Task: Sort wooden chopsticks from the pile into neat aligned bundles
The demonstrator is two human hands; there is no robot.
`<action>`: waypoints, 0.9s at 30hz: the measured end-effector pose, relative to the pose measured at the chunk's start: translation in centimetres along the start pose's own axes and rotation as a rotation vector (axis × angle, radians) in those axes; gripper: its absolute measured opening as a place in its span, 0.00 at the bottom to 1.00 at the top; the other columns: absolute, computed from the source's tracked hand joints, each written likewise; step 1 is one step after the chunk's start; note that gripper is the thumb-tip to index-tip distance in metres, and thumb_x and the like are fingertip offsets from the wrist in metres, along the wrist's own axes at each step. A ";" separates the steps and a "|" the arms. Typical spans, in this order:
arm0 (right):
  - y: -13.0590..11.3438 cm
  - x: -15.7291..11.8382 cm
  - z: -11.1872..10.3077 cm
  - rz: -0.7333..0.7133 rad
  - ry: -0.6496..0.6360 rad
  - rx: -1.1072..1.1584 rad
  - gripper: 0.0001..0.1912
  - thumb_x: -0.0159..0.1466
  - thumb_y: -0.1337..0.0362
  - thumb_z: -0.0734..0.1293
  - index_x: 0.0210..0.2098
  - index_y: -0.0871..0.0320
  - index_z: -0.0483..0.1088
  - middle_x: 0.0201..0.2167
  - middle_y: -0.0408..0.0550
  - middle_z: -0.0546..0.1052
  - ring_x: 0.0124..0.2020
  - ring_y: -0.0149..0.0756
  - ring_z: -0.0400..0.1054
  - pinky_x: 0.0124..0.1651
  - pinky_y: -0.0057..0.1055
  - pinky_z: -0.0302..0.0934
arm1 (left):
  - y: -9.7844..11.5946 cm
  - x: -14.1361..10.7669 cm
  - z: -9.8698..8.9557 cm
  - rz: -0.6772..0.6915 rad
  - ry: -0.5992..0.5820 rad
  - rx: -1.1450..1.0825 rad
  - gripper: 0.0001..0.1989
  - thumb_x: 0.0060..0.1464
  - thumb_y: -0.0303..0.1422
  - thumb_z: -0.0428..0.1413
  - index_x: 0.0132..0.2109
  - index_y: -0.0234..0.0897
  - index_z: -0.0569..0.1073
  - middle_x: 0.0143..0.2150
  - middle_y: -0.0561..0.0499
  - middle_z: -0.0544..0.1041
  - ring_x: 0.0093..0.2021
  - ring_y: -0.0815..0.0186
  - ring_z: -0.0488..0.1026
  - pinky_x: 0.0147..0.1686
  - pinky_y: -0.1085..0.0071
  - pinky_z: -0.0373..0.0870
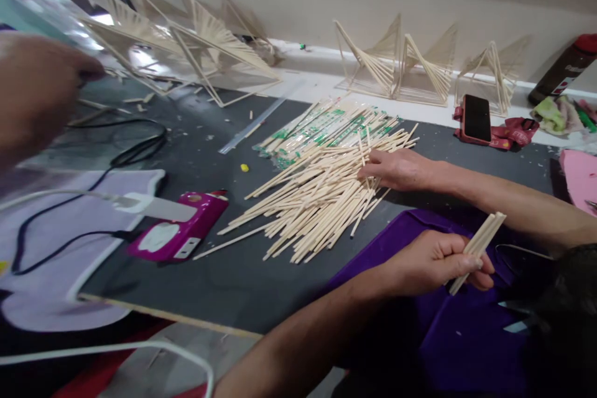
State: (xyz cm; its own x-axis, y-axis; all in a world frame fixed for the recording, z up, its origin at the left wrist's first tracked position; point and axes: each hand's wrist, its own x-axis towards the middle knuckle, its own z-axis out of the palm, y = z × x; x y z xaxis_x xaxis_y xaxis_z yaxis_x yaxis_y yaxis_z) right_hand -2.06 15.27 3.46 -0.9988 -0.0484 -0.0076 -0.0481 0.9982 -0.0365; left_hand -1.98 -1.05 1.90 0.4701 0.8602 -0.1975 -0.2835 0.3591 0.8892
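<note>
At the left edge, what appears to be my left hand [32, 96] is large and smeared by motion. Its fingers point toward the wooden frames, and I cannot make out whether it holds anything. My right hand is out of view. To the right a co-worker's two arms reach in. One co-worker's hand [396, 169] touches a pile of thin wooden sticks [308, 199]; the other hand [448, 261] grips a small bundle of sticks [480, 245]. Nearest my hand stand twisted stick frames [219, 43] at the back left.
Plastic-wrapped sticks [326, 127] lie behind the pile, beside a clear ruler [261, 118]. A magenta power strip [186, 224] with cables lies in front. More stick frames [373, 65], a phone [476, 118] and a dark bottle [562, 71] line the back right.
</note>
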 end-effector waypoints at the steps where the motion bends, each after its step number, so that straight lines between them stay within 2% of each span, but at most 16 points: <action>1: -0.1 0.1 -0.1 0.024 -0.002 -0.014 0.19 0.68 0.68 0.58 0.56 0.54 0.67 0.49 0.54 0.71 0.37 0.34 0.65 0.31 0.30 0.48 | 0.0 0.0 0.0 0.000 -0.001 -0.006 0.17 0.55 0.45 0.59 0.40 0.34 0.78 0.37 0.43 0.83 0.39 0.63 0.80 0.42 0.69 0.72; 5: -0.1 0.9 -1.0 0.109 -0.021 -0.059 0.20 0.67 0.68 0.57 0.56 0.54 0.68 0.49 0.55 0.70 0.37 0.36 0.65 0.30 0.30 0.46 | 0.2 0.1 0.1 -0.001 0.007 -0.005 0.13 0.57 0.41 0.58 0.40 0.34 0.78 0.36 0.45 0.83 0.38 0.65 0.79 0.41 0.71 0.71; 8: -0.2 1.8 -2.0 0.145 -0.047 -0.062 0.17 0.68 0.66 0.57 0.52 0.55 0.71 0.49 0.54 0.71 0.35 0.35 0.64 0.30 0.30 0.44 | 0.4 0.0 0.1 -0.006 0.008 0.004 0.11 0.58 0.38 0.57 0.39 0.35 0.78 0.36 0.46 0.83 0.38 0.66 0.79 0.41 0.71 0.71; 14: -0.7 4.1 -2.8 0.186 -0.028 -0.102 0.14 0.69 0.66 0.56 0.43 0.59 0.73 0.51 0.54 0.71 0.35 0.35 0.64 0.30 0.32 0.46 | 0.4 -0.1 -0.2 -0.001 -0.003 -0.001 0.13 0.56 0.41 0.59 0.40 0.35 0.78 0.35 0.46 0.82 0.37 0.65 0.79 0.42 0.70 0.71; 18: -1.0 5.2 -2.5 0.146 0.051 -0.049 0.15 0.69 0.67 0.55 0.50 0.60 0.69 0.55 0.55 0.67 0.38 0.35 0.64 0.33 0.32 0.50 | 0.6 -0.2 -0.2 -0.021 0.010 0.001 0.12 0.56 0.40 0.59 0.39 0.35 0.78 0.35 0.46 0.82 0.37 0.65 0.79 0.41 0.70 0.71; 21: -1.3 4.2 -2.6 0.152 0.130 0.026 0.18 0.67 0.67 0.60 0.56 0.60 0.64 0.55 0.55 0.66 0.42 0.37 0.64 0.37 0.32 0.53 | 0.8 -0.2 -0.2 -0.023 0.014 0.001 0.11 0.56 0.39 0.58 0.38 0.35 0.78 0.34 0.46 0.82 0.36 0.65 0.79 0.40 0.70 0.71; 23: -1.6 2.3 -2.7 0.171 0.144 0.070 0.16 0.67 0.67 0.61 0.54 0.61 0.65 0.53 0.54 0.68 0.44 0.37 0.64 0.39 0.31 0.54 | 0.9 -0.3 -0.1 -0.018 0.010 0.004 0.11 0.56 0.39 0.58 0.38 0.35 0.78 0.35 0.46 0.82 0.37 0.65 0.79 0.41 0.70 0.71; 25: -2.1 -0.1 -2.4 0.176 0.076 0.105 0.11 0.68 0.67 0.60 0.47 0.61 0.69 0.47 0.53 0.72 0.42 0.37 0.65 0.38 0.31 0.53 | 0.9 -0.3 -0.1 -0.019 0.014 0.030 0.12 0.56 0.39 0.58 0.39 0.35 0.78 0.35 0.46 0.82 0.38 0.64 0.79 0.41 0.70 0.70; 27: -2.4 -2.3 -1.8 0.175 -0.055 0.135 0.10 0.67 0.67 0.59 0.42 0.61 0.71 0.42 0.51 0.74 0.38 0.36 0.65 0.35 0.31 0.52 | 0.9 -0.4 0.0 -0.034 0.013 0.075 0.12 0.57 0.39 0.57 0.39 0.35 0.78 0.35 0.46 0.82 0.38 0.64 0.78 0.40 0.70 0.70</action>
State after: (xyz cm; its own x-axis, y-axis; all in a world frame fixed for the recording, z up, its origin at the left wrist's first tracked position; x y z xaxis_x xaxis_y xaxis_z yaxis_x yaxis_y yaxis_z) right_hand 0.36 13.01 5.38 -0.9896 0.1197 -0.0799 0.1314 0.9779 -0.1628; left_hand -2.39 -1.04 2.78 0.4671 0.8530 -0.2328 -0.2040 0.3601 0.9103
